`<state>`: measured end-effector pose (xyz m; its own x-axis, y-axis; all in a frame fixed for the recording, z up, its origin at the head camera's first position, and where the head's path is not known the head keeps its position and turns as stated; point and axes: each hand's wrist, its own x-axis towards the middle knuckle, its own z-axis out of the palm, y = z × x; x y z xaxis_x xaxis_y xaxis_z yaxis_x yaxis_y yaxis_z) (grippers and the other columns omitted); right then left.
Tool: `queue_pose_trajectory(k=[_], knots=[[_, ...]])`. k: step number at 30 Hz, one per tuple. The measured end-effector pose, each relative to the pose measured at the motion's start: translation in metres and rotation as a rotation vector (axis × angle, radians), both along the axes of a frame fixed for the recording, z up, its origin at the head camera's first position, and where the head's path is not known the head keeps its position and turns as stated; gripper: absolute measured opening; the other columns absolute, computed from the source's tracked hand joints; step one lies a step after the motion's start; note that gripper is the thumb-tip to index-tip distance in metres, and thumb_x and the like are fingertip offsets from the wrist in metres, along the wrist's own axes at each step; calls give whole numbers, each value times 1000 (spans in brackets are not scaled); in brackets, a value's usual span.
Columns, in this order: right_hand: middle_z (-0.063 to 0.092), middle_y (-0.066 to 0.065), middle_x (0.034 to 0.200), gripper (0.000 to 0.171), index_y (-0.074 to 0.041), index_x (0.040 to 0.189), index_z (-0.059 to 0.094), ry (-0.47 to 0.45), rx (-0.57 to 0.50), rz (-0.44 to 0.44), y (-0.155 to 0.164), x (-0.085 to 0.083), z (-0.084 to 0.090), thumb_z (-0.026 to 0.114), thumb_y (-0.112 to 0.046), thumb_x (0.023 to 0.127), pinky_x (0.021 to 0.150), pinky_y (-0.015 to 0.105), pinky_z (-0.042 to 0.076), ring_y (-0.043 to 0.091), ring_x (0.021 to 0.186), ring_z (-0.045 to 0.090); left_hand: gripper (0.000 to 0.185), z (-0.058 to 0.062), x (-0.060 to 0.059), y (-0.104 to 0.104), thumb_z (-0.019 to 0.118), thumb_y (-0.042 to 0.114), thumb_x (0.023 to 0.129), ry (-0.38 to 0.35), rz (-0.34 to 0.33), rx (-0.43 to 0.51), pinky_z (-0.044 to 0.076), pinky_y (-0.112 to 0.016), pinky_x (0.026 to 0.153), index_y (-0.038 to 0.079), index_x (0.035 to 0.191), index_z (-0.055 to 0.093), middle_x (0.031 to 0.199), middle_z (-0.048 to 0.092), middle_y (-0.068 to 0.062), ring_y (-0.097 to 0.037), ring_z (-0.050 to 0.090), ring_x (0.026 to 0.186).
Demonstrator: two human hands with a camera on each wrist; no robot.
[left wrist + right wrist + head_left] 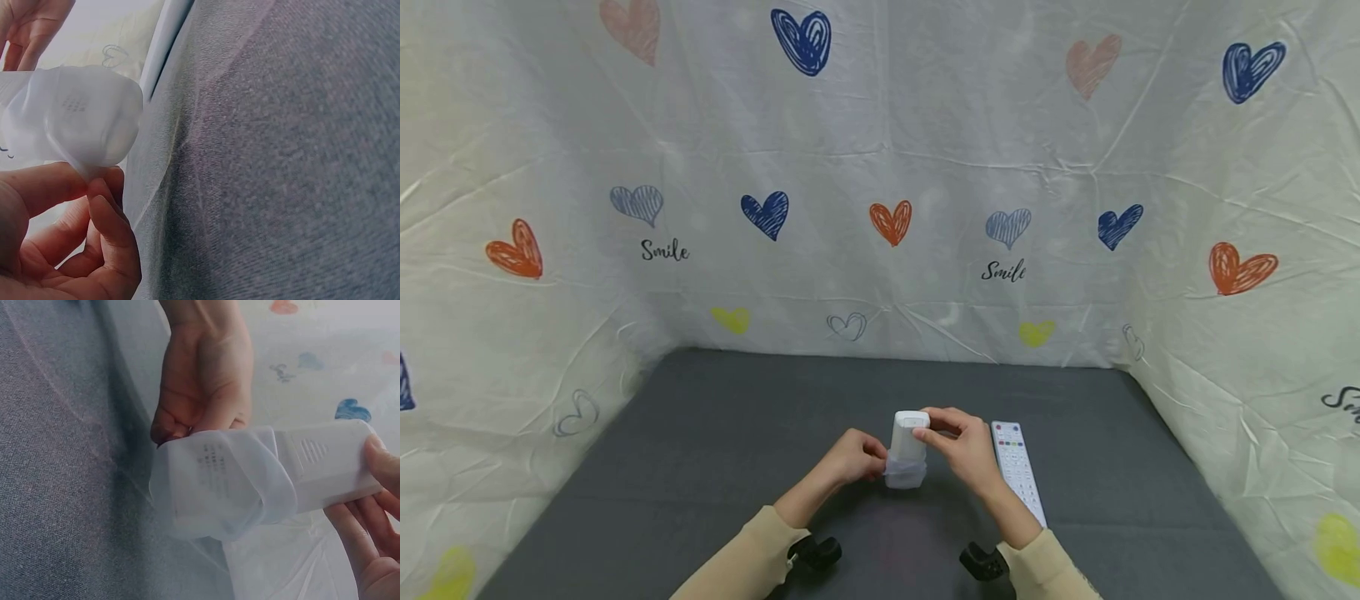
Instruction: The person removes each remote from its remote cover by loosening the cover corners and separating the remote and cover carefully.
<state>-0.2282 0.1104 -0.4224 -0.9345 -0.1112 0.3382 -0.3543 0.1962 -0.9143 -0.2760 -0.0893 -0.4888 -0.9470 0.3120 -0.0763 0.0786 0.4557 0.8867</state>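
Note:
A short white remote [908, 433] stands on end over the grey table, its lower part inside a clear silicone sleeve [905, 472]. My left hand [853, 458] pinches the sleeve's lower edge [87, 165] between thumb and fingers. My right hand [962, 446] grips the remote's bare upper end [337, 464]. In the right wrist view the sleeve [219, 484] covers about half of the remote's back.
A long white TV remote [1017, 467] with coloured buttons lies flat just right of my right hand. The grey table [715, 450] is walled on three sides by a white cloth with hearts [887, 225].

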Motion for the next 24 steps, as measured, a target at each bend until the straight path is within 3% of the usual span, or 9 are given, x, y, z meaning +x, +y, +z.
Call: queue_pose_trajectory(k=[7,13,24], knots=[[69,17,100,27,2,105,69,-14,9,-8,1,-1,-1,73,-5,80,83,28,55,15,92,67,6,0,2,0,65,-5,74,-4,-14,-2,52,-28,53,-6,78,70,66,62,-3,-11,54,53],[69,18,101,27,3,106,69,-3,11,-7,0,-1,-2,73,-5,80,82,30,55,24,94,67,7,-1,2,-1,64,-5,74,-24,1,-13,51,-28,52,-5,78,70,65,61,-2,-11,54,52],[69,17,103,28,2,107,69,-8,39,14,4,-5,2,73,-6,81,85,31,55,25,96,67,8,-3,-3,-3,64,-2,76,-41,68,36,52,-29,53,-3,81,70,68,62,-3,-13,56,55]])
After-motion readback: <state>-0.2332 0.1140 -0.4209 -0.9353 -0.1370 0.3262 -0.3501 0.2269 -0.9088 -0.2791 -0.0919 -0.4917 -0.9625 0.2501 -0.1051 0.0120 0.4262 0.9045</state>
